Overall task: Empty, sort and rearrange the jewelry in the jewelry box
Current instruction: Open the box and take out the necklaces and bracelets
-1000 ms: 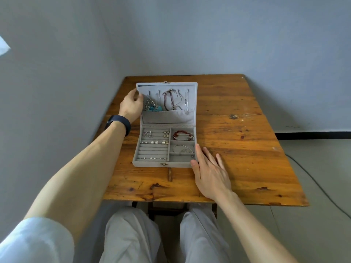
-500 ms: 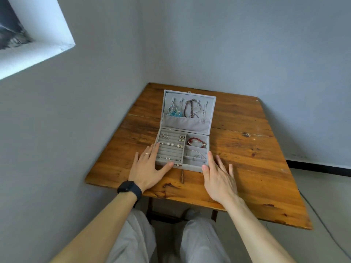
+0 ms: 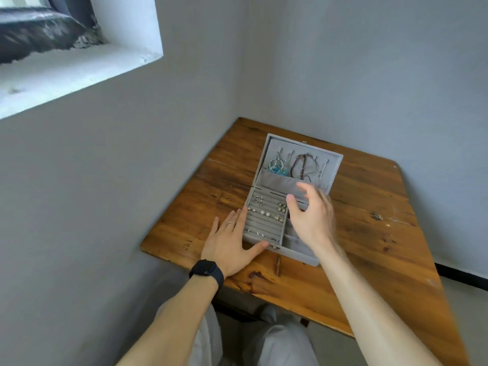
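— What's new on your left side?
— Not much. Your left hand (image 3: 229, 244) stays flat on the table (image 3: 383, 247), fingers straight and holding nothing, pressed to the front-left corner of the jewelry box (image 3: 298, 256). I'd say it is bracing the box.
— And the box itself?
— Open and full. Small earrings (image 3: 265, 213) sit in the left padded rows, and necklaces (image 3: 303, 166) hang in the raised lid. Nothing is out yet, so the emptying has hardly begun.
— Then the right?
— That is the change. Half a second ago your right hand (image 3: 310, 215) lay flat on the wood beside the box's front-right corner. Now it is lifted above the right-hand compartments, fingers loose and spread, gripping nothing, blurred with motion. It hides what lies under it. I judge you are reaching for a first piece, there or in the lid.
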`<state>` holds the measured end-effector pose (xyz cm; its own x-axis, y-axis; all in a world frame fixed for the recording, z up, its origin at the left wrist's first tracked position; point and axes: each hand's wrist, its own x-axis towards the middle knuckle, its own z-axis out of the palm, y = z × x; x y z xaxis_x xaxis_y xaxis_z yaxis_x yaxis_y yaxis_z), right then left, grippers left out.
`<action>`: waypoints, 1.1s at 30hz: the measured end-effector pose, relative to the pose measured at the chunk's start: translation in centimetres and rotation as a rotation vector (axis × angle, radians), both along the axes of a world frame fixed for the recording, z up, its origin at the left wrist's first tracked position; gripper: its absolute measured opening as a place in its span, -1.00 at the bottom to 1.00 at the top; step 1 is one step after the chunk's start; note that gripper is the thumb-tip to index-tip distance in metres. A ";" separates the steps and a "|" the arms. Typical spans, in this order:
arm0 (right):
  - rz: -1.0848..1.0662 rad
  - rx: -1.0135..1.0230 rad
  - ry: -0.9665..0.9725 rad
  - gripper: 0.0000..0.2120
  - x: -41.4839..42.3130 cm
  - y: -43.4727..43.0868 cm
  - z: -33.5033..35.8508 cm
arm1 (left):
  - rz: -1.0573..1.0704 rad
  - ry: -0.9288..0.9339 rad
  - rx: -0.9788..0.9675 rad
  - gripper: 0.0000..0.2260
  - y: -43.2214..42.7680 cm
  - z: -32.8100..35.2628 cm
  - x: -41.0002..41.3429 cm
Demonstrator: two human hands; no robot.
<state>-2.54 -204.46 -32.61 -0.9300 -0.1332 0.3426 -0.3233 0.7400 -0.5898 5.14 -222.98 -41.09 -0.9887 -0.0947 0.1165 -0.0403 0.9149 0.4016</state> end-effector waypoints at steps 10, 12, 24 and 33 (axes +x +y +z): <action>-0.222 -0.008 -0.094 -0.66 -8.5 -6.5 3.5 | -0.042 -0.022 0.138 -0.30 -2.3 2.2 -1.2; -0.276 0.081 -0.115 -0.58 -9.1 -7.1 3.4 | -0.033 -0.004 0.225 -0.37 -3.3 3.6 -2.7; -0.352 0.245 -0.050 -0.73 -10.5 -7.7 3.1 | -0.010 -0.134 0.656 -0.30 -3.6 11.0 -17.1; -0.278 0.079 -0.068 -0.86 -10.9 -6.8 3.3 | -0.058 -0.128 0.720 -0.45 -4.0 10.3 -18.9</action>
<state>-13.42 -211.29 -29.32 -0.9548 0.1064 0.2774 -0.0633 0.8394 -0.5398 -13.80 -226.94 -30.80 -0.9961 -0.0511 -0.0716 -0.0866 0.4278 0.8997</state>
